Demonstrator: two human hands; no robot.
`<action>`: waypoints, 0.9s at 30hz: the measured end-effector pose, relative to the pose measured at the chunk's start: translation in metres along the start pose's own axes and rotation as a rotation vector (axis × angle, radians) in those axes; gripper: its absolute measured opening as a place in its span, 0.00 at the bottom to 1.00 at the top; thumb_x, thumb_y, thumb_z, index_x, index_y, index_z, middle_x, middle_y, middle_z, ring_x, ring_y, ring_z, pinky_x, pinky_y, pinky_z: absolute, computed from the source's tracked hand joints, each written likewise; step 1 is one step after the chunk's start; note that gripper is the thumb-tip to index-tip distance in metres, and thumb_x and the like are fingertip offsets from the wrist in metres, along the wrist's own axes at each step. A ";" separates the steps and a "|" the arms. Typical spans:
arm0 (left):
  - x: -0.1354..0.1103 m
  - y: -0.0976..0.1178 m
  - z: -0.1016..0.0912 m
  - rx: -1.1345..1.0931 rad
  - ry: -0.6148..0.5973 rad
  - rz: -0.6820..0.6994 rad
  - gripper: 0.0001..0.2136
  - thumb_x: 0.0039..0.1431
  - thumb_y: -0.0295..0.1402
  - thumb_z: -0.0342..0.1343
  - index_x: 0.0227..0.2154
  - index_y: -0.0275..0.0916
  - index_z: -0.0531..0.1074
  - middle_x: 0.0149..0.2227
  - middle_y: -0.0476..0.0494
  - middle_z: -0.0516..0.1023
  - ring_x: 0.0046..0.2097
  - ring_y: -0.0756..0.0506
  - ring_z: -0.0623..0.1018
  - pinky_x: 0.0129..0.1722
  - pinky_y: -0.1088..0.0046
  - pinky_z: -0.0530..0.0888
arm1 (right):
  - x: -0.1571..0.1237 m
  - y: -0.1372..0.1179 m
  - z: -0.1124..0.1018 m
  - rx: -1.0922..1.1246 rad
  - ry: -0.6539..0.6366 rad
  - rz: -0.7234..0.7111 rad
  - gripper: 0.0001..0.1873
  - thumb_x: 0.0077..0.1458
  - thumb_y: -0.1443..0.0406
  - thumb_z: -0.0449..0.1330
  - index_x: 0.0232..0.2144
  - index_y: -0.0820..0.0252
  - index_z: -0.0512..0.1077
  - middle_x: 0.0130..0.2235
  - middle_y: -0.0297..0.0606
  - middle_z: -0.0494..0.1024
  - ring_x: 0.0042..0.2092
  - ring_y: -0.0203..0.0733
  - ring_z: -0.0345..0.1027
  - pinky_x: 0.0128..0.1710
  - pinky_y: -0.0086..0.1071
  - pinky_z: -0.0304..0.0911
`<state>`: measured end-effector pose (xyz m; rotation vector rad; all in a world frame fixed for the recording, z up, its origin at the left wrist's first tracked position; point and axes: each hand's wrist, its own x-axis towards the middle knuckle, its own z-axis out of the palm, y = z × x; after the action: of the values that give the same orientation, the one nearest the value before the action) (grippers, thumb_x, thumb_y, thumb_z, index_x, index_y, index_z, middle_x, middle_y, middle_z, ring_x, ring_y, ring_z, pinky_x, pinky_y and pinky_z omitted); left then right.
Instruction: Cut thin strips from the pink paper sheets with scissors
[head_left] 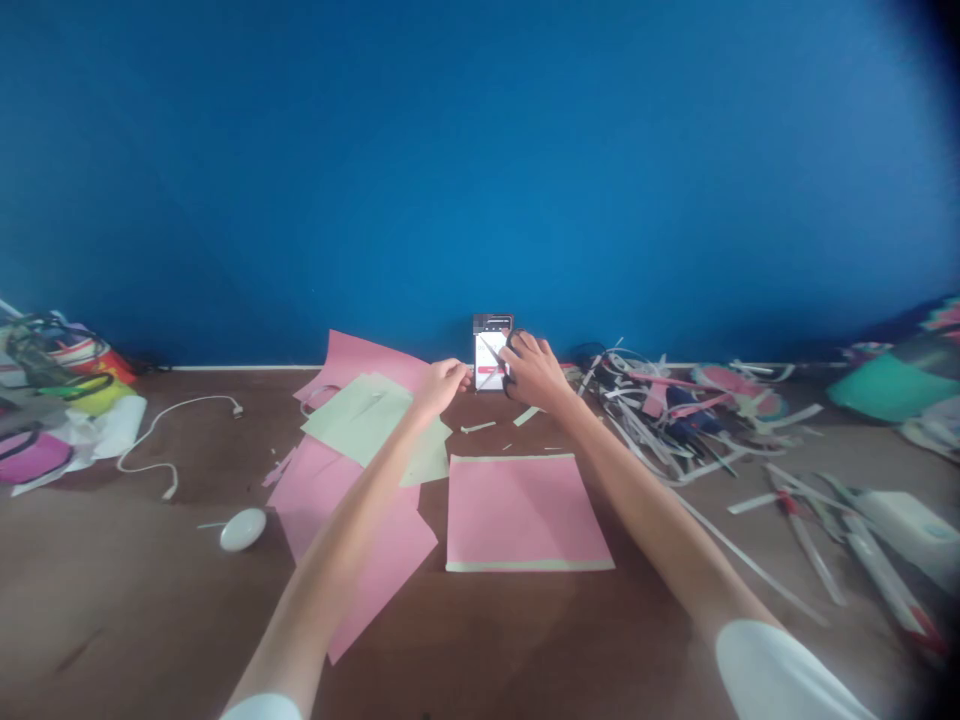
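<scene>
In front of the wall, my right hand (534, 370) is closed on scissors (511, 380) with dark handles. Their blades are spread apart and pass in front of a phone (492, 342) that stands upright with its screen lit. My left hand (444, 385) is just left of the phone, fingertips pinched together; whatever is between them is too small to name. Nearer me lies a pink sheet (525, 512) with pale green strips along its far and near edges. Pale green sheets (367, 425) and larger pink sheets (360, 575) overlap under and beside my left forearm.
A heap of paper strips (660, 405) lies to the right, with a box cutter (892, 585) and a white box (911, 530) nearer me. On the left are a white cable (150, 440), a round white object (243, 530) and colourful items (82, 385). A blue wall (480, 180) closes the back.
</scene>
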<state>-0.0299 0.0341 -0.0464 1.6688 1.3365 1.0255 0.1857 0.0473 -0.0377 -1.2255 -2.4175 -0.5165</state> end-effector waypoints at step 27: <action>0.005 -0.021 0.011 0.297 -0.127 0.016 0.13 0.50 0.43 0.60 0.27 0.36 0.77 0.28 0.43 0.78 0.31 0.44 0.76 0.31 0.71 0.68 | -0.013 0.003 -0.016 -0.031 -0.006 -0.002 0.23 0.46 0.65 0.59 0.47 0.61 0.66 0.61 0.52 0.60 0.60 0.57 0.47 0.51 0.45 0.50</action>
<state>-0.0268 0.0415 -0.0689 1.9303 1.4460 0.7420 0.1979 0.0329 -0.0299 -1.2395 -2.4241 -0.5541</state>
